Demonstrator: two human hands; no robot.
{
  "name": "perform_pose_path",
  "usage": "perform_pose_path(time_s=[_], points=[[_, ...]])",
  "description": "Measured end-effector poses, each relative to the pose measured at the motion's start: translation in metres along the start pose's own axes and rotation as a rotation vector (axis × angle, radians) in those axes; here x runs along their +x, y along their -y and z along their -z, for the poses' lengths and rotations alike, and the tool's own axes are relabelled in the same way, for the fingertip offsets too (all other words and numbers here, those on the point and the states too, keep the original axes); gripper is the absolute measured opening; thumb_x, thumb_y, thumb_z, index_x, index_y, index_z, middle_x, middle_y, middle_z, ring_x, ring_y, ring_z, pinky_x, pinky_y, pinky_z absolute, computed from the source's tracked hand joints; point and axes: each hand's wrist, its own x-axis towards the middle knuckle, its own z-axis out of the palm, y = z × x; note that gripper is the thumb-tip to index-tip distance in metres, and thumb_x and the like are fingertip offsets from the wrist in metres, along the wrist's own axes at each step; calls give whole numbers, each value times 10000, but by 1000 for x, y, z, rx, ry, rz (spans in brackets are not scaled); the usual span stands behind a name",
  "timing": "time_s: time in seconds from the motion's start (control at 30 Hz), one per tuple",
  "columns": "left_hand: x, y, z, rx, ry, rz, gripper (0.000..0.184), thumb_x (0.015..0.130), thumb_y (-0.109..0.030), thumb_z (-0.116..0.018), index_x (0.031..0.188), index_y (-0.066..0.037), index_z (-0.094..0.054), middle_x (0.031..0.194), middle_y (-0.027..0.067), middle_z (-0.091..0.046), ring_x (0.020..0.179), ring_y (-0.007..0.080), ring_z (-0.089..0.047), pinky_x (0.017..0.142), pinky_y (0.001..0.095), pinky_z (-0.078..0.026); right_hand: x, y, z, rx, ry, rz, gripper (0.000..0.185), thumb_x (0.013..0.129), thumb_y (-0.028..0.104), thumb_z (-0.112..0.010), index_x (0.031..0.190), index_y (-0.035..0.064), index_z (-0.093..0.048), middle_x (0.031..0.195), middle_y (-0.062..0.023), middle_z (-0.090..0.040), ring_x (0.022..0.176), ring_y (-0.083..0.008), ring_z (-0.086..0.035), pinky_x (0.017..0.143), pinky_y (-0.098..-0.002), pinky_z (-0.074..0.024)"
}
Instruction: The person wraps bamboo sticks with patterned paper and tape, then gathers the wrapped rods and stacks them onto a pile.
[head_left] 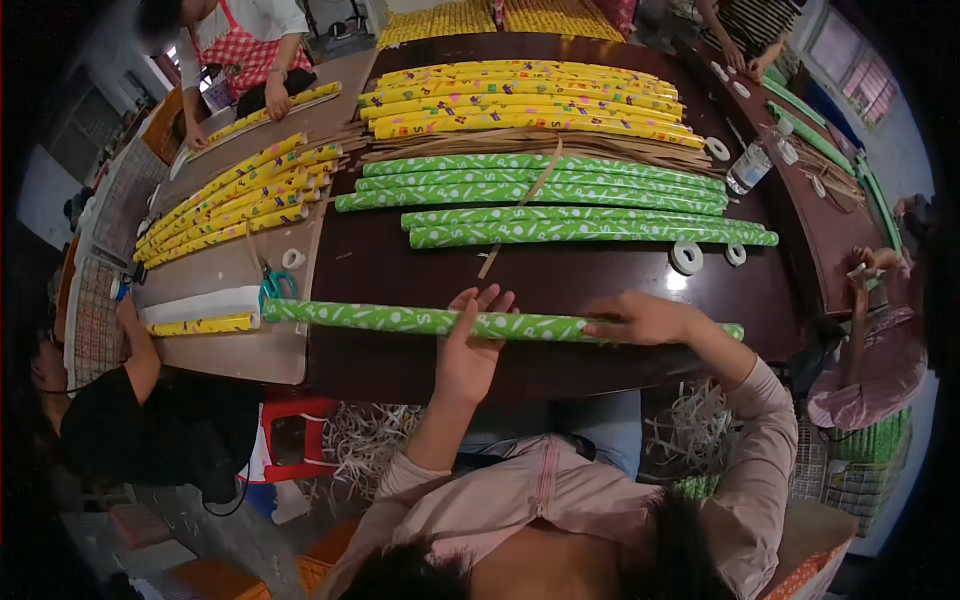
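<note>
A long green roll of wrapping paper with a white print lies across the front of the dark table. My left hand grips it near its middle, with fingertips showing beyond its far side. Over the roll's right half, my right hand is closed on it from above, its fingers slightly blurred. Past my hands, more green rolls rest side by side, with a loose brown paper strip across them. Two white tape rolls sit near their right end.
Yellow patterned rolls lie at the back, others on the left board. Teal-handled scissors are by the green roll's left end. A plastic bottle stands at right. Co-workers sit around; paper shreds lie below.
</note>
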Motion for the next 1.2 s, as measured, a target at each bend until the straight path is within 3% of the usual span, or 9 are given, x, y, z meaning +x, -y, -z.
perform_pose_path(time_s=[0.07,0.13,0.2,0.3,0.43,0.67,0.93,1.07,1.2], points=[[20,0,-10,-179,-148,-56,131,971,-157,-576,871,-75,-561,836,56,-576,899,248,-617,939,456,-521,17,-3,24,-230,-295,144,356,950,312,-581,1141,15,-627,1051,-176,-678,863,-329,-666,746,-393,-518],[43,1,0,-305,-55,-59,168,973,-163,-577,843,-68,-533,787,44,-538,799,202,-579,906,432,-531,50,-34,69,-621,-823,278,343,882,254,-660,1121,10,-634,1062,-186,-672,948,-376,-642,812,-433,-509],[52,2,-9,-276,2,-70,224,972,-188,-586,792,-80,-509,752,27,-513,740,159,-543,875,384,-527,72,-63,113,-850,-719,-132,515,775,213,-716,1238,46,-564,1090,-207,-641,1053,-384,-595,904,-451,-477],[59,6,-22,-247,-16,-118,255,981,-217,-577,772,-97,-492,717,4,-483,720,144,-513,877,359,-506,114,-165,148,-1156,-607,71,587,708,214,-711,1248,39,-563,1263,-218,-543,1080,-385,-571,922,-465,-471],[72,11,-22,-237,0,-166,256,975,-231,-590,778,-108,-481,737,-4,-471,737,143,-494,846,367,-494,106,-97,171,-668,-167,-198,698,602,263,-783,1231,25,-596,1277,-220,-536,1193,-367,-503,1018,-426,-424],[74,12,-16,-298,41,-99,181,960,-239,-615,864,-118,-520,745,-11,-479,750,146,-493,830,364,-489,119,-92,166,-974,-85,-338,791,598,311,-839,1277,22,-555,1246,-196,-552,1152,-359,-542,963,-443,-473],[67,9,-15,-428,102,0,115,941,-196,-619,934,-94,-567,840,23,-575,846,190,-582,903,414,-506,102,-83,162,-691,-218,-241,761,587,273,-852,1218,13,-516,1251,-193,-531,1160,-356,-530,944,-433,-466],[61,3,-23,-453,48,66,95,926,-172,-629,953,-88,-594,875,41,-632,838,201,-620,817,380,-515,109,-86,161,-807,-155,-327,1167,640,168,-812,1549,118,-82,1326,-214,-527,1186,-331,-535,973,-413,-450],[66,9,-14,-475,154,58,147,923,-164,-626,1032,-68,-604,916,66,-646,918,228,-640,899,437,-517,103,-77,159,-737,-241,-200,1058,621,145,-798,1517,84,-240,1438,-225,-432,1319,-336,-428,1082,-382,-370]])
